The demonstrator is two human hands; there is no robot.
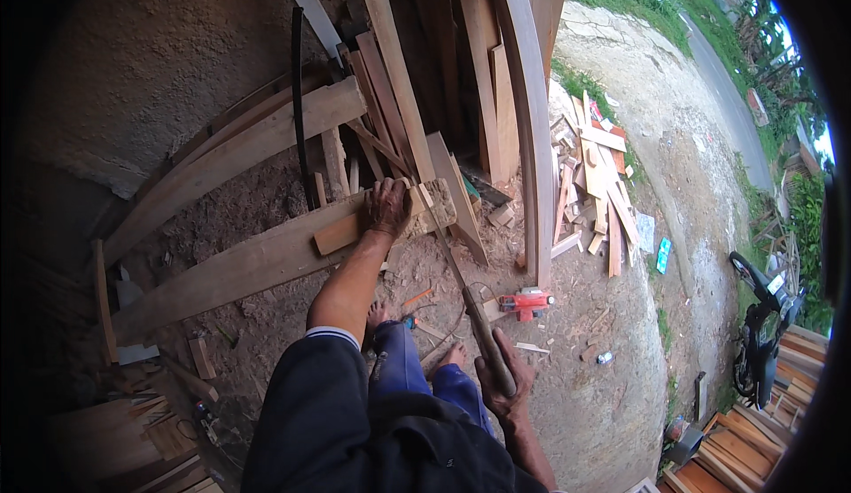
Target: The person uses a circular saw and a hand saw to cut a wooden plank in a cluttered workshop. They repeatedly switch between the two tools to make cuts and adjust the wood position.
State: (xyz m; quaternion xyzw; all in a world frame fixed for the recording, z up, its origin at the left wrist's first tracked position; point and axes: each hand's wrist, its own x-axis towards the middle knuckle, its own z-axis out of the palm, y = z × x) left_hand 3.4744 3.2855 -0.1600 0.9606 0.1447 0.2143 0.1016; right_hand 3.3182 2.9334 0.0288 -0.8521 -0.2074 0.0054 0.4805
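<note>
Block (341,230) is being pinned flat on plank (222,271) by left hand (386,207), fingers spread; saw (461,285) is being clenched by right hand (507,385). Block is judged stiff, light, best held away from blade.

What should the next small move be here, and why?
Probably a push stroke of the handsaw through the short wood block. The right hand grips the saw's handle, the blade reaches up to the block's right end, and the left hand presses the block down on the long plank.
</note>
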